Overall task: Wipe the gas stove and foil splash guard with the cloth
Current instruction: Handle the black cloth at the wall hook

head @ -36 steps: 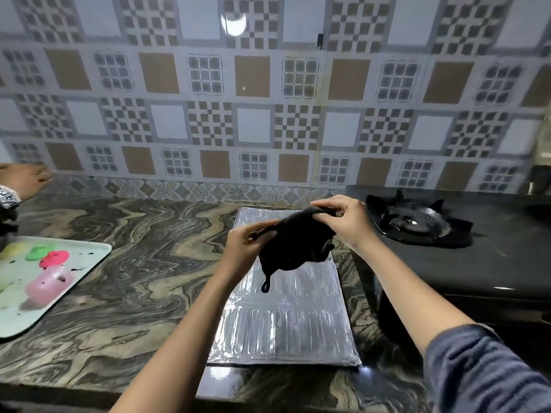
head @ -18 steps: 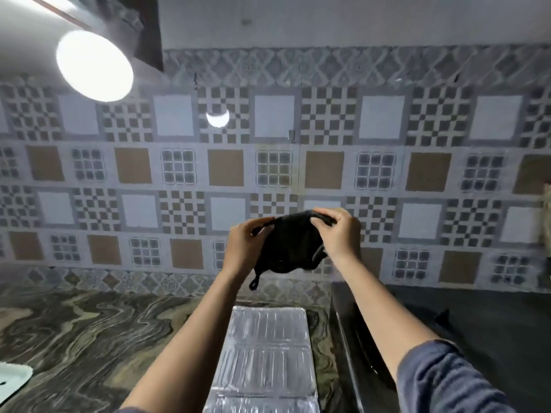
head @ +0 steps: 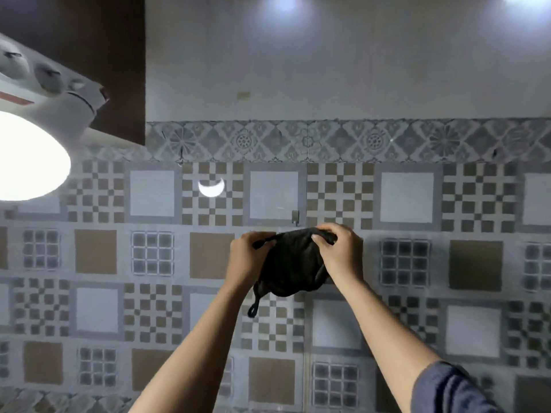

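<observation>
a patterned tile wall (head: 405, 293) fills the view, with a plain painted band above it and a bright round lamp (head: 26, 156) glaring at the left edge. neither the gas stove nor the foil splash guard appears anywhere in this view, so whether either has been wiped cannot be read here. both bare forearms rise from the bottom of the picture, a blue-grey sleeve (head: 453, 389) at the right. the left hand (head: 246, 260) and the right hand (head: 340, 251) are each closed on the upper edge of a dark cloth (head: 290, 263), held up in the air in front of the tiles. a small loop (head: 252, 311) dangles from its lower left corner. just above the cloth a little wall hook (head: 295, 217) is fixed to a tile. by the look of it, the cloth is being taken to or from that hook; which one cannot be told.
</observation>
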